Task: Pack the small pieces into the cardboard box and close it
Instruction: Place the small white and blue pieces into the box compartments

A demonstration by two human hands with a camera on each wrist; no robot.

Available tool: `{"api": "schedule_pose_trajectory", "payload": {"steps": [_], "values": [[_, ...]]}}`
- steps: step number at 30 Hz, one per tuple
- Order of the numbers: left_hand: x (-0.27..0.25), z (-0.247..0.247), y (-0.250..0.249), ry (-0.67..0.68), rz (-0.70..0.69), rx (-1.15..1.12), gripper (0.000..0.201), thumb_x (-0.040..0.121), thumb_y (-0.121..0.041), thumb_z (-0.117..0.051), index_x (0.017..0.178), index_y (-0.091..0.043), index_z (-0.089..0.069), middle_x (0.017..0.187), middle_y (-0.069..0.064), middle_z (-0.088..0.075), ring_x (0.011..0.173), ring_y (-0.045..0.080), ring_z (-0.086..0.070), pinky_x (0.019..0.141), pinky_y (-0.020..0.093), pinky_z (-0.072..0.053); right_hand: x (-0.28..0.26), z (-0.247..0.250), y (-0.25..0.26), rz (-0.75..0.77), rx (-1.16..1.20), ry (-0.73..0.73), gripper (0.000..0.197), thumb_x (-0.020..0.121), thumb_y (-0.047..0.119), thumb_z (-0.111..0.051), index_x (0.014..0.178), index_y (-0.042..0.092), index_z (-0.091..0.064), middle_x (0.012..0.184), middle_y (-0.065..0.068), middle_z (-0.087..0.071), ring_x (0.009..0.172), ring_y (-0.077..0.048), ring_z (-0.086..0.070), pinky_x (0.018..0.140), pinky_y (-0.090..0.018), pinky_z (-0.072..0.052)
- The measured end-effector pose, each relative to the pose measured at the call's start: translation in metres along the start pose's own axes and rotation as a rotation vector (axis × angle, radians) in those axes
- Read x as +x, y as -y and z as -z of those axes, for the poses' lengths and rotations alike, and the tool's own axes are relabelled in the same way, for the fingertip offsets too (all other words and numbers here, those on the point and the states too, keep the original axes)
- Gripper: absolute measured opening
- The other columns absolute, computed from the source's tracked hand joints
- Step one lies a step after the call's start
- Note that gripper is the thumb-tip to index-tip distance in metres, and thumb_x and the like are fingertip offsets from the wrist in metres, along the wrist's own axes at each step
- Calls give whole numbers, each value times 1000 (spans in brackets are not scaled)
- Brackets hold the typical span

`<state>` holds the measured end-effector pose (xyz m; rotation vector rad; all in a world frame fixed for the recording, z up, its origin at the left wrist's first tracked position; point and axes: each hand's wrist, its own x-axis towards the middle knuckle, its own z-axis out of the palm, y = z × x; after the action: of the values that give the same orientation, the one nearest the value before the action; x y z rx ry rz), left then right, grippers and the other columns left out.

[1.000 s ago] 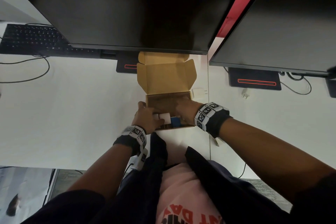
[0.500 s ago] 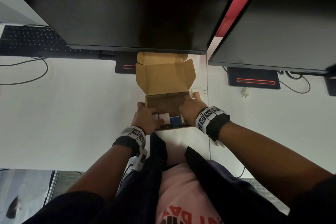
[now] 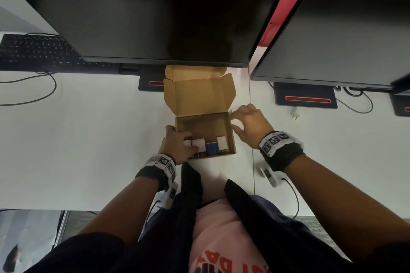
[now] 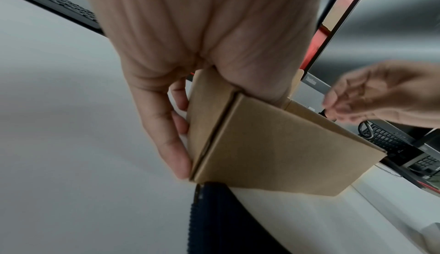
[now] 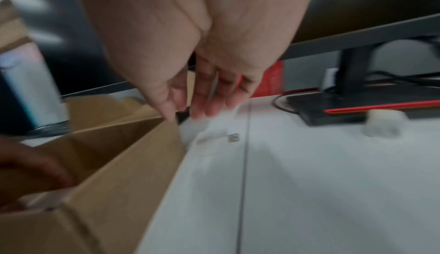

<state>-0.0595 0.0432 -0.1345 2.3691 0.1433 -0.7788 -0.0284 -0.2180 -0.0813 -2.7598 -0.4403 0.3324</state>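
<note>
Four boxy pieces (image 3: 207, 147) fill corrugated cardboard box (image 3: 230, 137); perhaps plastic.

Monitor (image 3: 142, 13) overhangs the raised box lid (image 3: 199, 95).

Monitor bezel (image 4: 315, 85), right of centre: small brand lettering, blurred, illegible. Pink shirt (image 3: 221, 250), bottom: cropped red letters, unreadable.

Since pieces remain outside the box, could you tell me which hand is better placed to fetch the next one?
Probably the right hand: it hovers open beside the cardboard box, while the left hand grips its near-left corner.
</note>
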Motion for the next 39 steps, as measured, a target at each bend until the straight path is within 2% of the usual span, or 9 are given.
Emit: {"api": "schedule_pose_trajectory", "payload": {"steps": [5, 10, 12, 18, 23, 28, 31, 33, 39], "values": [[-1, 1, -2, -10, -1, -19, 43, 73, -43, -77, 113, -31, -67, 122, 4, -32, 100, 32, -59, 95, 36, -52, -38, 2, -44, -384, 112, 340, 33, 86, 44, -71, 111, 23, -64, 108, 1, -68, 90, -14, -61, 83, -30, -50], [-1, 1, -3, -18, -9, -17, 41, 75, -41, -78, 113, -29, -68, 125, 4, -33, 105, 34, -58, 98, 37, -50, -75, -21, -53, -485, 20, 599, 72, 58, 72, -76, 114, 34, -50, 110, 9, -59, 100, -20, -61, 89, -41, -54], [-1, 1, -3, -24, -13, -24, 43, 75, -41, -78, 115, -27, -68, 126, 5, -34, 107, 34, -58, 99, 39, -51, -82, -30, -52, -510, -3, 595, 70, 52, 65, -81, 105, 36, -44, 105, 8, -57, 94, -20, -60, 83, -43, -56], [-2, 1, -5, -27, -13, -21, 45, 76, -40, -78, 116, -25, -68, 129, 6, -34, 108, 36, -59, 98, 39, -51, -81, -40, -45, -478, 63, 523, 51, 62, 41, -84, 99, 29, -51, 103, 3, -55, 92, -19, -58, 80, -37, -56], [-4, 1, -5, -18, -10, -23, 48, 76, -40, -78, 120, -25, -66, 129, 7, -33, 106, 35, -60, 97, 37, -51, -67, -25, -40, -464, 214, 154, 36, 70, 34, -84, 93, 23, -58, 99, 0, -57, 90, -20, -59, 71, -27, -45], [-3, 2, -2, 2, -43, -9, 68, 78, -37, -72, 140, -36, -44, 132, 8, -31, 108, 35, -58, 97, 37, -49, -39, 4, -9, -236, 369, -106, 34, 76, 30, -83, 101, 16, -64, 101, 0, -65, 89, -17, -63, 74, -28, -56], [-3, 5, 0, 20, -62, -42, 76, 81, -34, -69, 144, -39, -28, 135, 10, -31, 102, 34, -57, 91, 38, -51, -18, 10, 17, -126, 434, -78, 31, 85, 34, -75, 111, 22, -63, 102, 2, -66, 89, -12, -63, 73, -19, -55], [-3, 7, 1, 17, -64, -82, 75, 84, -31, -64, 146, -38, -22, 136, 11, -34, 104, 35, -58, 92, 43, -53, -5, 9, 33, -82, 438, -29, 31, 93, 37, -66, 121, 24, -62, 98, 1, -67, 85, -13, -64, 73, -22, -55], [-3, 13, 8, -30, -103, -131, 60, 95, -17, -48, 150, -26, -26, 128, 15, -48, 102, 31, -55, 84, 38, -43, 35, -16, 64, -81, 449, 66, 19, 97, 32, -62, 107, 16, -67, 91, 5, -68, 82, -14, -64, 78, -30, -53]]}}
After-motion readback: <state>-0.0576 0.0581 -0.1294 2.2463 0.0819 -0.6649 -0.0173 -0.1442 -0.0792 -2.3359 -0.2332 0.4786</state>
